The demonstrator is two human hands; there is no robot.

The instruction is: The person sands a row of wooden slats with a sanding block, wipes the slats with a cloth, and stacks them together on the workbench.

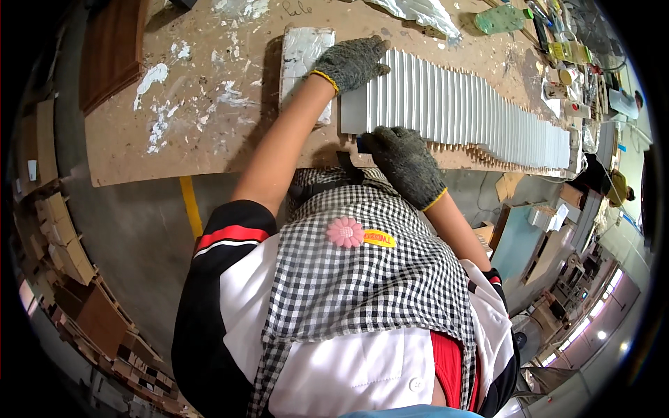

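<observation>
A long white fluted panel (pixel 460 104) lies across the workbench (pixel 209 132), running from the middle to the right. My left hand (pixel 352 63), in a dark knit glove, presses flat on the panel's far left corner. My right hand (pixel 404 160), also gloved, sits at the panel's near left edge, fingers closed around a small dark object that is mostly hidden. Next to my left hand lies a white paint-smeared block (pixel 301 59).
The brown bench top is splashed with white paint. A green plastic bottle (pixel 503 19) and small containers (pixel 568 52) crowd the far right end. Stacked wood pieces (pixel 66 251) stand on the floor at left. Another person (pixel 617 187) works in the background at right.
</observation>
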